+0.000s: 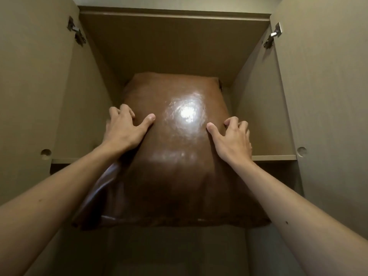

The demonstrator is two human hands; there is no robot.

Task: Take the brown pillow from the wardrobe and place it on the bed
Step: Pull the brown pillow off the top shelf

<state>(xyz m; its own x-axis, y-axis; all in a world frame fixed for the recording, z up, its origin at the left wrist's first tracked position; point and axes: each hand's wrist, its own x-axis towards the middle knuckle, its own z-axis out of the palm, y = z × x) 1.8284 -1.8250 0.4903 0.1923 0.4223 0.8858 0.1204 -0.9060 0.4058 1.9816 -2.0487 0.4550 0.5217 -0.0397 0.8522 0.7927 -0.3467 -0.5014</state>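
A glossy brown pillow (175, 156) lies in the upper compartment of the wardrobe (169, 46), its near end hanging out over the shelf edge (272, 157) toward me. My left hand (125, 128) grips the pillow's left side, thumb on top and fingers curled around the edge. On the right side, my right hand (232, 138) holds it the same way. The bed is out of sight.
Both wardrobe doors stand open, the left door (29, 86) and the right door (328, 96), with metal hinges (76, 33) near the top. The compartment walls are close on either side of the pillow. A darker lower compartment (169, 251) shows beneath.
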